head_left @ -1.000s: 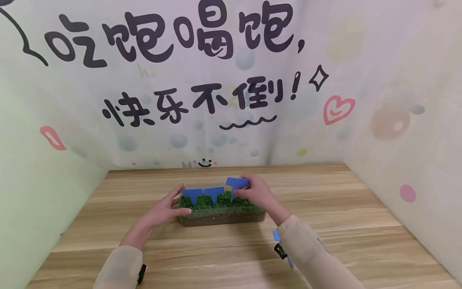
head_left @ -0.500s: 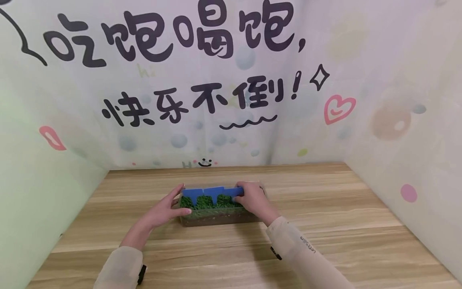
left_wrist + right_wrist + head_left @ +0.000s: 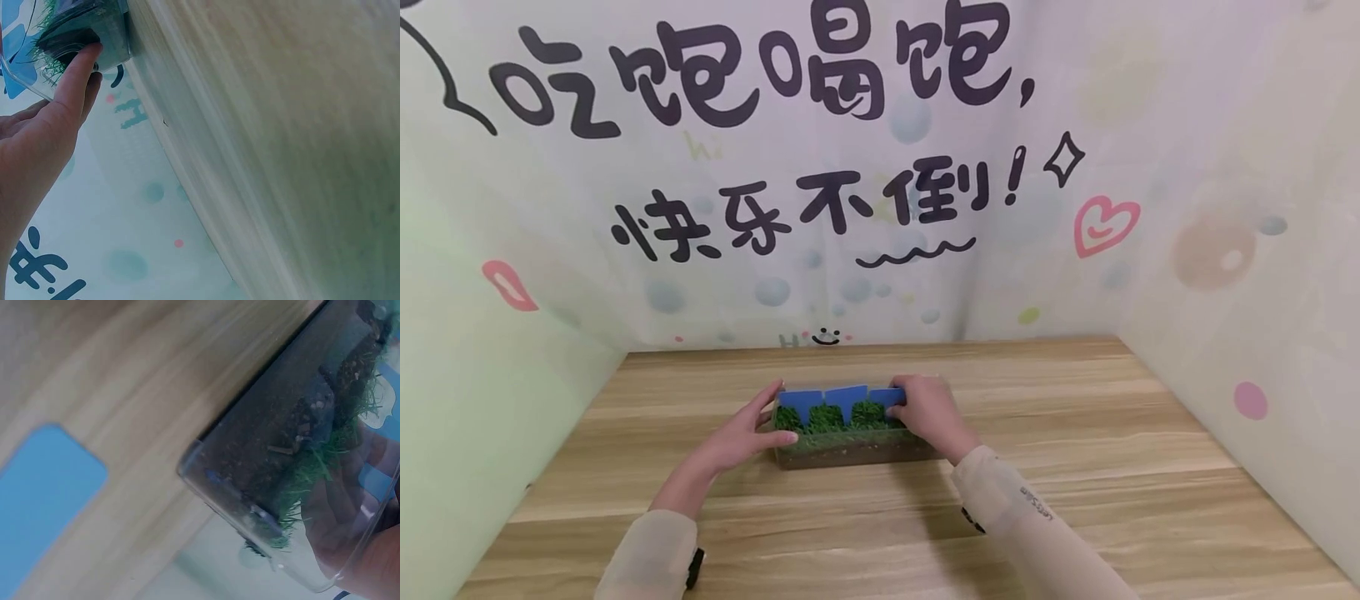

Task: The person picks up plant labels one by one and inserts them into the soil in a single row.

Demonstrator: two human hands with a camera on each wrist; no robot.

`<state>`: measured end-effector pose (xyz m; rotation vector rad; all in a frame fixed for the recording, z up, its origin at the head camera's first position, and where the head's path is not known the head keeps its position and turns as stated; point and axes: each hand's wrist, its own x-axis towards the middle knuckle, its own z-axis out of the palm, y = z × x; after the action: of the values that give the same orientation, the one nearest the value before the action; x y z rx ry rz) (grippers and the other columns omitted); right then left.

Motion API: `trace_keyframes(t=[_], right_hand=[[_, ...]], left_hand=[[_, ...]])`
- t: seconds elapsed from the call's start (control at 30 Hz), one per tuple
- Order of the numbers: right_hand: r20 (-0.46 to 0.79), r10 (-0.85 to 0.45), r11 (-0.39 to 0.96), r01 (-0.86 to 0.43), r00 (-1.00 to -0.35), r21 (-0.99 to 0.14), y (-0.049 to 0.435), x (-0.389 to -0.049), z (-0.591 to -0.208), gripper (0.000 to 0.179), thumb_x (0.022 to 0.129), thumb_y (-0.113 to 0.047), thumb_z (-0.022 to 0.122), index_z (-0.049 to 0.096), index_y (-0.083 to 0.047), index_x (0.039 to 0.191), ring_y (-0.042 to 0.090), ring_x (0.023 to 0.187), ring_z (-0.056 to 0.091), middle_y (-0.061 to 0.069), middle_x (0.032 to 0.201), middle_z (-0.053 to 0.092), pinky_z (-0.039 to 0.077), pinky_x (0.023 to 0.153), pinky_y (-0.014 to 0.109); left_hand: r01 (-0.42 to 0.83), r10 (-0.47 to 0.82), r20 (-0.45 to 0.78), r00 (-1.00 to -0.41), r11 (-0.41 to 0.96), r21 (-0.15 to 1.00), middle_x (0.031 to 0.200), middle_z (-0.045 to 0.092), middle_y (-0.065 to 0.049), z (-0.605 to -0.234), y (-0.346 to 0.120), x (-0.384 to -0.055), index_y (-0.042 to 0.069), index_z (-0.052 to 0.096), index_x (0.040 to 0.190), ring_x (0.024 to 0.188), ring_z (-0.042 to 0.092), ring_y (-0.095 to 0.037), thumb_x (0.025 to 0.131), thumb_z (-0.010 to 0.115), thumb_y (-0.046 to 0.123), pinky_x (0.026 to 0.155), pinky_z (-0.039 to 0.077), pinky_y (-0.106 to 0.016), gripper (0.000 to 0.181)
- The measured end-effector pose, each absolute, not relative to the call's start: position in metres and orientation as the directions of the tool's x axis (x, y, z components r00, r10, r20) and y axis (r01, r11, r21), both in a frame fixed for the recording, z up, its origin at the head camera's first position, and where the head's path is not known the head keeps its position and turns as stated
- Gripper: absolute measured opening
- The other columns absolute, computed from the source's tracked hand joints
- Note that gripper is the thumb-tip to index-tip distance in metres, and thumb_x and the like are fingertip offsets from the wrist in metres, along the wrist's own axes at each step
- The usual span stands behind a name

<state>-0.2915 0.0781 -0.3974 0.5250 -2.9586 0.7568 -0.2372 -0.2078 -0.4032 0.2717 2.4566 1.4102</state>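
In the head view a clear plastic planter box (image 3: 857, 454) of dark soil and green grass (image 3: 825, 419) stands on the table. My left hand (image 3: 741, 433) holds its left end, thumb at the front and fingers behind. Two blue T-shaped plant labels, a left label (image 3: 801, 402) and a middle label (image 3: 847, 400), stand upright in the grass. With my right hand (image 3: 931, 415) I pinch a third plant label (image 3: 886, 397) beside them, its stem down in the grass. The right hand hides the box's right end.
Another flat blue piece (image 3: 50, 500) lies on the wooden table (image 3: 144, 381) in the right wrist view; the right sleeve (image 3: 1022, 517) covers that area in the head view. A printed cloth backdrop (image 3: 880, 292) rises behind and at both sides.
My right hand has lowered the third plant label from above the grass down into it, level with the other two. My left hand has stayed on the box.
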Motion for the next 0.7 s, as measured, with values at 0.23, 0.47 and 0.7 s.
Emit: trace_keyframes(t=[0.23, 0.47, 0.7], right_hand=[[0.077, -0.312, 0.812, -0.308, -0.947, -0.495, 0.079, -0.293, -0.398, 0.017, 0.090, -0.017, 0.075, 0.070, -0.008, 0.104, 0.022, 0.091, 0.069, 0.011, 0.104, 0.073, 0.056, 0.076, 0.037], [0.072, -0.312, 0.754, -0.293, -0.947, -0.588, 0.087, -0.295, -0.397, 0.016, 0.089, -0.015, 0.075, 0.069, -0.005, 0.100, 0.018, 0.079, 0.061, 0.010, 0.094, 0.071, 0.050, 0.067, 0.030], [0.129, -0.317, 0.708, -0.325, -0.940, -0.627, 0.090, -0.293, -0.395, 0.009, 0.092, -0.014, 0.072, 0.067, -0.009, 0.087, 0.014, 0.065, 0.049, 0.002, 0.075, 0.062, 0.040, 0.059, 0.026]], left_hand=[[0.012, 0.312, -0.167, -0.935, 0.500, 0.866, 0.167, -0.001, -0.022, -0.402, -0.208, -0.237, 0.013, -0.003, 0.162, 0.150, 0.009, -0.054, 0.096, 0.068, 0.029, 0.115, 0.026, -0.068, 0.098], [0.013, 0.315, -0.164, -0.935, 0.491, 0.871, 0.167, -0.001, -0.023, -0.402, -0.208, -0.237, 0.012, -0.003, 0.162, 0.149, 0.007, -0.054, 0.096, 0.067, 0.027, 0.115, 0.025, -0.069, 0.097], [0.007, 0.315, -0.170, -0.934, 0.491, 0.871, 0.167, -0.001, -0.022, -0.402, -0.208, -0.237, 0.013, -0.004, 0.162, 0.149, 0.008, -0.054, 0.096, 0.067, 0.028, 0.115, 0.025, -0.069, 0.098]])
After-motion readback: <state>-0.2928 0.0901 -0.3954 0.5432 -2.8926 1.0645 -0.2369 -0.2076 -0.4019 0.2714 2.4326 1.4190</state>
